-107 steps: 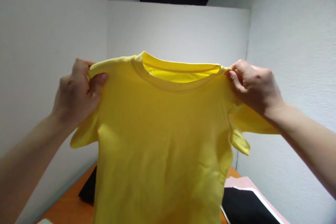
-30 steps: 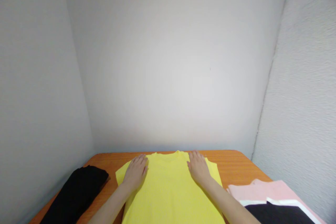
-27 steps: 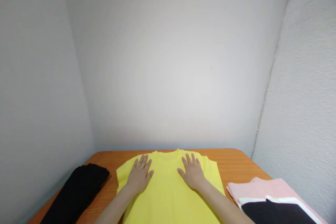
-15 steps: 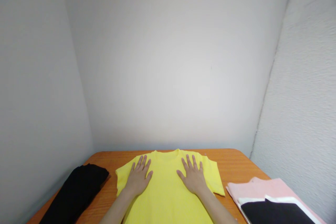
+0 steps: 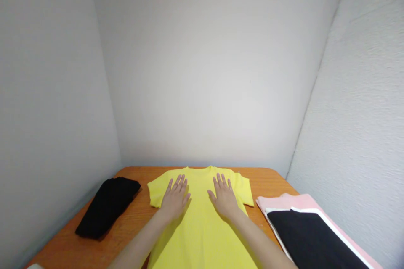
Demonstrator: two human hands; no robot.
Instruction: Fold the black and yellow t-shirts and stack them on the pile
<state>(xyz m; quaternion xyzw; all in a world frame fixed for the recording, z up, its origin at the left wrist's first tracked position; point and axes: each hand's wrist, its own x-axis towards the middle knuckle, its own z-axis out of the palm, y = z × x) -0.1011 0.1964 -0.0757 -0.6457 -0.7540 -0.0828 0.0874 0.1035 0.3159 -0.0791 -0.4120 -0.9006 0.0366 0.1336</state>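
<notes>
A yellow short-sleeved T-shirt (image 5: 202,218) lies spread on the wooden table, its collar toward the back wall and both sleeves out to the sides. My left hand (image 5: 176,197) is over the left chest of the shirt, palm down with the fingers stretched out. On the right chest, my right hand (image 5: 223,196) is likewise palm down and open. Neither hand grips the cloth. Shadows show beside both hands; whether the palms press on the fabric I cannot tell. The shirt's lower end runs out of view at the bottom.
A folded black garment (image 5: 109,206) lies on the left side of the brown table (image 5: 126,227). At the right is a stack of folded clothes, with a black one (image 5: 311,235) over white and pink (image 5: 293,201) ones. Walls (image 5: 195,71) stand behind and at both sides.
The view has tilted down, so the table sits higher in the picture. Both hands have shifted slightly inward on the shirt, and their fingers are closer together.
</notes>
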